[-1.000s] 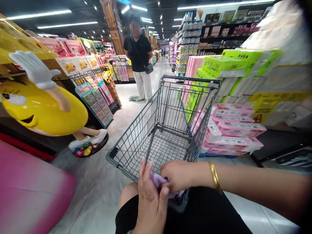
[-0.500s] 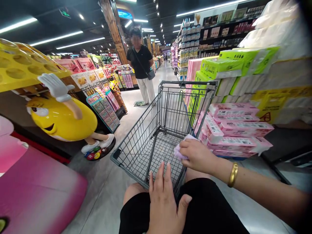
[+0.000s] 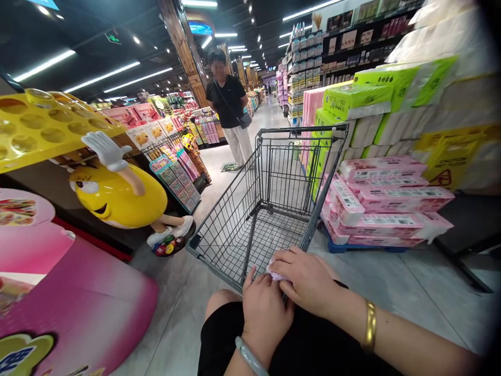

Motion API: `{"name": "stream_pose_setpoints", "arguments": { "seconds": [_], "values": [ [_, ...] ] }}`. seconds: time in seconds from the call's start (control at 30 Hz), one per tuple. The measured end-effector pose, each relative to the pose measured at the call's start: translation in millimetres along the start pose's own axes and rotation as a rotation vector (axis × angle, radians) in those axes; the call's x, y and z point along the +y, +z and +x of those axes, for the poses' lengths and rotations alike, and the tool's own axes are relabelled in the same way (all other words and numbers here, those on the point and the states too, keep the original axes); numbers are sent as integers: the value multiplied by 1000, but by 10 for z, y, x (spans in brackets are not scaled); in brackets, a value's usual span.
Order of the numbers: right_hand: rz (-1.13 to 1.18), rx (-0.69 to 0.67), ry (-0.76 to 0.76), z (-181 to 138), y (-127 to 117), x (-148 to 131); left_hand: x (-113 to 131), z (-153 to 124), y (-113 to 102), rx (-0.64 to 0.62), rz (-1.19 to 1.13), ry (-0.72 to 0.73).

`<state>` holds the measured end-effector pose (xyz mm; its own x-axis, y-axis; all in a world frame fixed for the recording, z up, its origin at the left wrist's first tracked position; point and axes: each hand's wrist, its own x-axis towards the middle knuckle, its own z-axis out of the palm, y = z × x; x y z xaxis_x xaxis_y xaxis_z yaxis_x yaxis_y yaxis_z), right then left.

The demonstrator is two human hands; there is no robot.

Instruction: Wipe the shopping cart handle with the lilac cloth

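A grey wire shopping cart (image 3: 270, 203) stands in front of me with nothing in its basket. My right hand (image 3: 309, 279), with a gold bangle on the wrist, is closed over a small lilac cloth (image 3: 275, 273) at the cart's near edge. My left hand (image 3: 264, 310), with a pale green bangle on the wrist, rests beside it with its fingertips touching the cloth. The cart's handle is hidden under both hands.
Pink tissue packs (image 3: 383, 206) and green packs (image 3: 360, 96) are stacked on the right. A yellow candy figure (image 3: 121, 193) and a pink display (image 3: 74, 297) stand on the left. A person in a black top (image 3: 230, 112) stands in the aisle beyond the cart.
My right hand brought the cloth back from the cart's right rim to the near edge. My left hand moved forward onto the cloth. The view shifted left and nearer.
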<state>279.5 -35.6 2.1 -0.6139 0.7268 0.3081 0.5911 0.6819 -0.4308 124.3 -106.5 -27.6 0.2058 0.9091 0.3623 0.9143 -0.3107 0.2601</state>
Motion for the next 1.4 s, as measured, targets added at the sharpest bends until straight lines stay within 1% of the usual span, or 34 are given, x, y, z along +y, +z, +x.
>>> {"name": "stream_pose_setpoints", "arguments": {
  "seconds": [0.07,0.17,0.2,0.27,0.33,0.4,0.43,0.47,0.53,0.57,0.6,0.63,0.7,0.73,0.77,0.83,0.9,0.93,0.97,1.03,1.1,1.13,1.2,1.3,1.33,1.4],
  "values": [
    [-19,3,-1,39,-10,52,-16,11,-24,-8,14,-6],
    [-85,112,128,135,-14,136,-41,47,-56,-28,56,-28],
    [-89,131,146,159,-3,136,-55,61,-64,-32,65,-30],
    [-59,109,90,181,38,96,-100,86,-76,-33,66,-24],
    [-9,59,-46,181,80,61,-165,101,-92,-32,66,-12],
    [23,71,-131,193,99,92,-239,110,-123,-44,79,-8],
    [27,104,-126,209,101,129,-276,114,-144,-57,91,-8],
    [24,153,-82,231,102,170,-314,119,-168,-73,103,-9],
    [12,250,69,278,115,216,-395,130,-219,-105,121,-7],
    [12,273,127,299,130,208,-441,136,-244,-118,127,-5],
    [16,268,145,317,150,181,-492,141,-269,-128,132,-4],
    [20,234,119,334,172,143,-550,145,-294,-136,136,-4],
    [19,120,-3,375,201,79,-683,151,-349,-156,143,5],
    [13,73,-46,404,203,73,-753,153,-382,-172,146,13],
    [5,47,-54,440,198,89,-819,154,-417,-190,151,20],
    [-7,76,32,524,180,157,-919,157,-485,-233,172,22],
    [-4,156,145,597,192,201,-945,170,-524,-250,219,-29],
    [-1,191,171,619,217,193,-925,184,-524,-246,247,-74],
    [3,207,159,630,253,163,-885,203,-508,-238,272,-124],
    [10,180,37,624,337,78,-766,255,-435,-217,297,-211],
    [15,133,-97,604,396,36,-642,314,-336,-191,290,-257],
    [16,124,-123,598,407,51,-596,338,-288,-164,288,-269],
    [12,159,-81,600,400,138,-555,364,-214,-93,300,-262],
    [3,272,46,626,395,254,-608,346,-163,3,338,-202],
    [0,292,54,634,407,259,-643,331,-158,24,347,-189],
    [-1,270,1,646,437,239,-719,300,-155,50,364,-188]
  ]
}}
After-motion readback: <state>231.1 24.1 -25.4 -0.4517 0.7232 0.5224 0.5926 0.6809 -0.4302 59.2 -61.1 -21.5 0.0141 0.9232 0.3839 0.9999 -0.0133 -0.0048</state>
